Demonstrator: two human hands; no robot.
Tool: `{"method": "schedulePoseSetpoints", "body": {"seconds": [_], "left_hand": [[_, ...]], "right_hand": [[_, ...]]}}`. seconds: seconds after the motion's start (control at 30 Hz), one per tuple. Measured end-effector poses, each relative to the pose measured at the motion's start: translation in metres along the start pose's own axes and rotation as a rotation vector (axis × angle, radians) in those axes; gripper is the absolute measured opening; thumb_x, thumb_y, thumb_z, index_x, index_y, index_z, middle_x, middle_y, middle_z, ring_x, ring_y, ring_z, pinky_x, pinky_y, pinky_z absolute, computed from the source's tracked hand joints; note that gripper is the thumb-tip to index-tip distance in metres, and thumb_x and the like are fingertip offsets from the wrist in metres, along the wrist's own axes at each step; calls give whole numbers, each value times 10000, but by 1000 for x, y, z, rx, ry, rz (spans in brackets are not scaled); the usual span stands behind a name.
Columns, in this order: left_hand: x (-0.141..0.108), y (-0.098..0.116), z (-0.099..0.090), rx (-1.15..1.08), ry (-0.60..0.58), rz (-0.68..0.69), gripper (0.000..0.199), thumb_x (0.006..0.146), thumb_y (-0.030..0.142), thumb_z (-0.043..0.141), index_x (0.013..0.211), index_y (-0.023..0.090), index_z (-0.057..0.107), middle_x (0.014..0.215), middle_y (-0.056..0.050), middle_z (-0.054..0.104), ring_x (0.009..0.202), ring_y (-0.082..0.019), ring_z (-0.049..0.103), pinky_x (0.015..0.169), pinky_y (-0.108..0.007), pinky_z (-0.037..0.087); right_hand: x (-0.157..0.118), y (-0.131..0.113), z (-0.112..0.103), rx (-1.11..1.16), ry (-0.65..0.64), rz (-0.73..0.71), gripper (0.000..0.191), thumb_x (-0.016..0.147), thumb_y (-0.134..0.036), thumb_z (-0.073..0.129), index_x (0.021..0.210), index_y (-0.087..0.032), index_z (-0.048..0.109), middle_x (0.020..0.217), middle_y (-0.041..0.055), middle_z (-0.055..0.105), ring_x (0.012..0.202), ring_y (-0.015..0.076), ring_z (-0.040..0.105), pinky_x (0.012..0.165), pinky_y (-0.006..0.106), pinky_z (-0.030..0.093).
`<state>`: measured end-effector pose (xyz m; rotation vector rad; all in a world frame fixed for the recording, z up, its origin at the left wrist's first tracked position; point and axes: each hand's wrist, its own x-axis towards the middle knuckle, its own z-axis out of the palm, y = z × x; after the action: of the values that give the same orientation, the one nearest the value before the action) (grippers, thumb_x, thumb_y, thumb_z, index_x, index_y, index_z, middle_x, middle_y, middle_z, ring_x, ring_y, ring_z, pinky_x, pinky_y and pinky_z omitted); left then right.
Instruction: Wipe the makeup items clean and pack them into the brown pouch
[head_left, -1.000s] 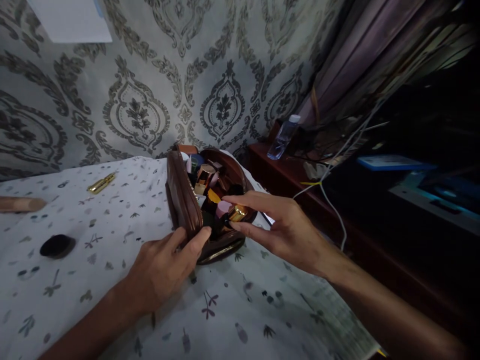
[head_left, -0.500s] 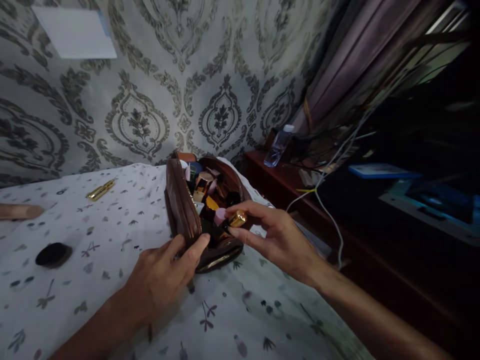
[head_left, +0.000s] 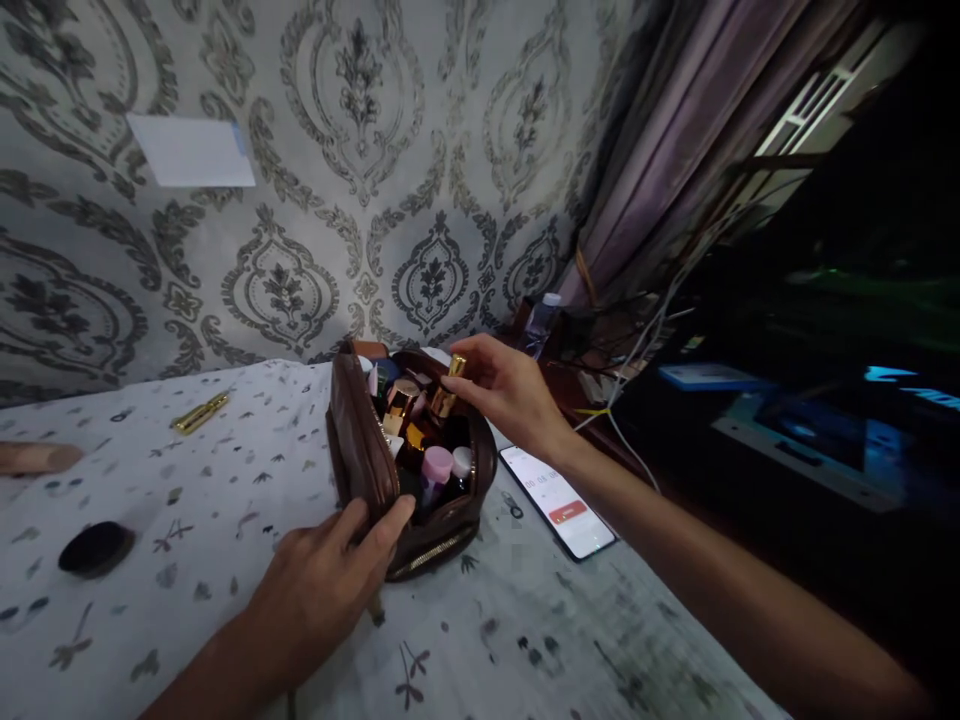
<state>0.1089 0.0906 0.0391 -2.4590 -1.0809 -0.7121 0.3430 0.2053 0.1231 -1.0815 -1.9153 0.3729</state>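
Head view. Your right hand (head_left: 506,395) is closed in a pinch, thumb and fingertips on a small gold-capped bottle (head_left: 456,367). The bottle is slightly tilted, cap up, at the far right part of the mouth of the brown bag (head_left: 360,430); whether its base touches the contents cannot be told.

Your left hand (head_left: 322,570) is partly curled, index finger reaching to the zippered rim at the bag's near left. Whether it grips the bag or only rests against it, cannot tell.

The bag stands unzipped on the patterned white cloth (head_left: 247,490), packed with small containers. Inside, near end: a pink-capped container (head_left: 437,466) with a white-capped one (head_left: 462,462) just beside it, on the right. An amber item (head_left: 415,437) lies beyond them.

Right of the bag, a phone (head_left: 559,502) lies screen up on the cloth, partly under your right forearm in this view. Left of the bag, well apart: a gold item (head_left: 201,412), a round black object (head_left: 96,549) and a tan rod-like object (head_left: 37,458) cut by the frame edge. A clear bottle (head_left: 541,318) stands beyond your right hand, near the curtain (head_left: 645,170).
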Motion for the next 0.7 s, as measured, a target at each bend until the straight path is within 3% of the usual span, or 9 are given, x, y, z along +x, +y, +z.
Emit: {"method": "schedulePoseSetpoints", "body": {"seconds": [0.1,0.3,0.57,0.7], "left_hand": [[0,0,-1,25,-15,5,394,1021,203,312,1358,175,514,927,-75,699,549,-127,647,428,-212,468],[0,1,-3,16,-43,6,406,1007,186,329,1369,179,513,895,-67,686,559,-145,656,437,-231,492],[-2,2,-1,71,-51,-4,417,993,177,337,1378,188,495,917,-69,682,563,-149,655,440,-235,493],[-1,2,0,63,-56,-3,424,989,177,338,1389,184,479,920,-66,674,580,-155,658,439,-238,491]], "right_hand": [[7,3,8,-189,-41,-81,119,828,-195,670,945,-194,650,822,7,697,733,169,634,674,267,454],[2,11,12,-468,-164,-296,55,870,-145,634,864,-195,657,901,49,694,875,188,591,767,272,413],[8,-9,3,-827,-392,-319,159,944,-205,582,976,-208,738,985,62,723,952,224,543,761,328,336],[5,-20,-2,-929,-446,-319,176,942,-208,583,961,-210,758,915,71,713,928,227,523,734,339,301]]}}
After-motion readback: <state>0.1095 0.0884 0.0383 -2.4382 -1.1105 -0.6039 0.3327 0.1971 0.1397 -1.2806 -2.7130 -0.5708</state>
